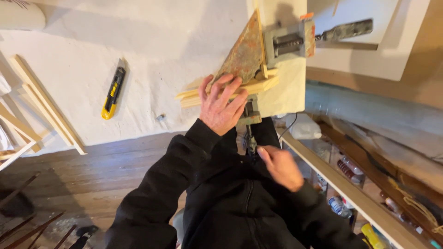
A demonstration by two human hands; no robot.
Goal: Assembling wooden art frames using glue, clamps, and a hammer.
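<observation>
Left hand point(222, 105) flat on wood strips point(258, 85) at rusty clamp point(243, 57).
Fingers spread, pressing, not gripping. Right hand point(281, 167) below near clamp handle point(249, 133), grip unclear, blurred.

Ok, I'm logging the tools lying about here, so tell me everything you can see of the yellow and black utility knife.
The yellow and black utility knife is a slim, plastic-looking cutter with a black centre strip and a grey metal tip pointing up-right. It lies flat and slanted on the white cloth-covered surface, alone, well clear of the left hand. Nothing touches it.
</observation>
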